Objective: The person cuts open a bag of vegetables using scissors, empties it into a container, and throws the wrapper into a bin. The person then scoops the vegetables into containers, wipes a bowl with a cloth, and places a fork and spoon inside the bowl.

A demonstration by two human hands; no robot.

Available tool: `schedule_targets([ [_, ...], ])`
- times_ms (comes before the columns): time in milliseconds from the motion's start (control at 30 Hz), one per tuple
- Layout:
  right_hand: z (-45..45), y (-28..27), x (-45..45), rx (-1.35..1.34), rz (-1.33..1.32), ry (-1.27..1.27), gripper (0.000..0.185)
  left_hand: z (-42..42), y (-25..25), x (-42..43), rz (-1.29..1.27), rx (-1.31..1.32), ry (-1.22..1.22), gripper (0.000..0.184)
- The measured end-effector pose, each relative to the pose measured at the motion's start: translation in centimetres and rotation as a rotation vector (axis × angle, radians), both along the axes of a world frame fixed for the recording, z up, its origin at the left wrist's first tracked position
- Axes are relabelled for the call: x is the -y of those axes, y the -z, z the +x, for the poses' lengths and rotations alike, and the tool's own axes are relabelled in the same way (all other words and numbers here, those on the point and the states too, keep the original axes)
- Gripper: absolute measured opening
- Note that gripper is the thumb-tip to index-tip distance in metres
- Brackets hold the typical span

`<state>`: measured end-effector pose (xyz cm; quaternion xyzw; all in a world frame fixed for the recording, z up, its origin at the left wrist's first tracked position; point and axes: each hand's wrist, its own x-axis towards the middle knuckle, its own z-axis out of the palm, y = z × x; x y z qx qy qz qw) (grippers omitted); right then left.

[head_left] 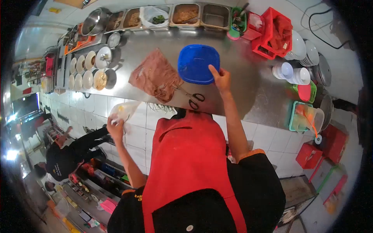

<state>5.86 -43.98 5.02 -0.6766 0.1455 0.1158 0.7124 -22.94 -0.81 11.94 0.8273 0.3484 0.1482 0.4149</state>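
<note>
My right hand (221, 79) grips the near right edge of a blue square lid or lidded container (198, 64) over the steel counter (241, 77). At the left, beyond the counter's near edge, my left hand (115, 126) is closed on a thin clear plastic bag (127, 110) with something small and yellowish in it. Between the hands a crumpled brown cloth (155, 75) lies on the counter. Black-handled scissors (193, 99) rest at the near edge, their blades beside the cloth.
Steel food trays (186, 14) line the counter's far side. Several bowls (88, 79) stand left. A red basket (272, 33), stacked white cups (299, 75) and a green-rimmed container (301, 116) are right. Another person (64, 159) is at lower left.
</note>
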Motion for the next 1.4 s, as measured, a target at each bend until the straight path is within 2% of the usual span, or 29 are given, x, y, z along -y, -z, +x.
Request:
schedule_targets([
  [100, 1.0, 1.9, 0.7, 0.016, 0.051, -0.033, 0.041, -3.0, -0.6, 0.5, -0.004, -0.175, 0.017, 0.043],
  [133, 1.1, 2.2, 1.1, -0.025, 0.054, -0.106, 0.041, -5.3, 1.2, -0.8, 0.015, -0.251, -0.003, 0.046],
  [167, 0.9, 2.3, 1.6, -0.069, 0.057, -0.174, 0.040, -6.6, 1.9, -1.5, 0.167, -0.424, 0.032, 0.048],
  [200, 0.6, 2.1, 2.3, -0.071, 0.043, -0.138, 0.040, -8.2, 3.5, -1.5, 0.163, -0.336, -0.025, 0.052],
  [233, 0.1, 1.8, 3.3, -0.063, 0.139, -0.234, 0.039, -9.3, 4.4, -1.9, 0.264, -0.467, 0.019, 0.053],
  [267, -0.3, 1.5, 4.5, -0.048, 0.233, -0.324, 0.039, -8.3, 2.4, 1.2, 0.313, -0.558, 0.018, 0.052],
  [300, -0.8, 1.8, 5.7, -0.042, 0.213, -0.270, 0.039, -12.1, 7.5, -2.7, 0.213, -0.426, 0.106, 0.049],
  [333, -1.7, 3.0, 6.9, -0.016, 0.149, -0.469, 0.036, -12.3, 7.2, -1.3, 0.257, -0.504, 0.130, 0.050],
  [367, -2.6, 4.1, 8.3, 0.003, 0.083, -0.666, 0.035, -14.8, 10.6, -2.9, 0.143, -0.512, 0.036, 0.051],
  [400, -3.9, 4.9, 9.6, 0.005, 0.067, -0.607, 0.035, -16.0, 12.5, -3.5, 0.290, -0.632, 0.144, 0.053],
  [433, -5.4, 5.6, 10.7, 0.004, -0.083, -0.760, 0.038, -17.2, 14.6, -4.1, 0.142, -0.639, 0.136, 0.051],
  [467, -6.9, 6.1, 11.5, -0.002, -0.234, -0.917, 0.041, -17.8, 15.2, -3.2, 0.162, -0.606, 0.226, 0.047],
  [500, -8.3, 6.1, 12.2, 0.001, -0.242, -0.880, 0.041, -20.3, 18.4, -3.8, 0.034, -0.567, 0.124, 0.043],
  [533, -9.7, 6.2, 12.7, -0.103, -0.269, -0.907, 0.045, -19.9, 17.8, -2.6, 0.034, -0.523, 0.249, 0.040],
  [567, -11.1, 6.2, 12.9, -0.206, -0.296, -0.936, 0.049, -18.8, 15.7, 0.1, -0.111, -0.707, 0.032, 0.040],
  [600, -12.3, 6.0, 12.9, -0.198, -0.305, -0.912, 0.049, -18.6, 15.9, -0.1, -0.109, -0.694, 0.055, 0.040],
  [667, -14.9, 5.3, 13.0, -0.323, -0.378, -0.814, 0.047, -20.0, 18.7, -0.8, -0.044, -0.680, 0.253, 0.039],
  [767, -19.3, 7.5, 12.1, -0.129, -0.537, -0.750, 0.044, -18.2, 18.2, 0.5, 0.149, -0.544, 0.432, 0.036],
  [867, -24.2, 5.6, 11.0, 0.005, -0.626, -0.651, 0.041, -14.7, 18.2, 3.5, 0.294, -0.340, 0.616, 0.032],
  [900, -26.1, 6.6, 10.8, 0.019, -0.602, -0.625, 0.042, -12.9, 16.5, 6.1, 0.255, -0.292, 0.649, 0.028],
  [967, -30.4, 4.3, 11.1, 0.066, -0.575, -0.578, 0.043, -10.3, 18.2, 8.6, 0.271, -0.154, 0.816, 0.026],
  [1067, -36.1, 3.1, 12.6, 0.072, -0.443, -0.588, 0.036, -6.0, 12.3, 16.8, 0.194, -0.070, 1.031, 0.028],
  [1133, -39.2, 1.8, 13.5, 0.086, -0.384, -0.458, 0.035, -4.1, 11.1, 21.2, 0.178, -0.036, 1.119, 0.033],
  [1200, -41.4, 0.5, 14.4, 0.080, -0.327, -0.341, 0.034, -3.4, 6.7, 26.6, -0.006, -0.101, 1.328, 0.031],
  [1233, -42.2, 0.1, 14.6, 0.133, -0.312, -0.275, 0.035, -3.1, 6.2, 28.8, 0.025, -0.033, 1.454, 0.030],
  [1267, -42.8, -0.1, 14.9, 0.185, -0.293, -0.210, 0.037, -2.8, 5.9, 30.7, 0.060, 0.032, 1.579, 0.028],
  [1300, -43.3, -1.7, 15.6, 0.180, -0.413, -0.232, 0.052, -2.5, 6.6, 32.6, 0.063, 0.176, 1.738, 0.028],
  [1333, -43.4, -1.6, 16.1, 0.386, -0.464, -0.242, 0.069, -2.5, 5.7, 34.5, 0.071, 0.198, 1.757, 0.028],
  [1400, -45.0, -2.4, 17.0, 0.501, -0.606, -0.211, 0.082, -3.2, 3.8, 38.5, -0.086, 0.208, 2.020, 0.015],
])
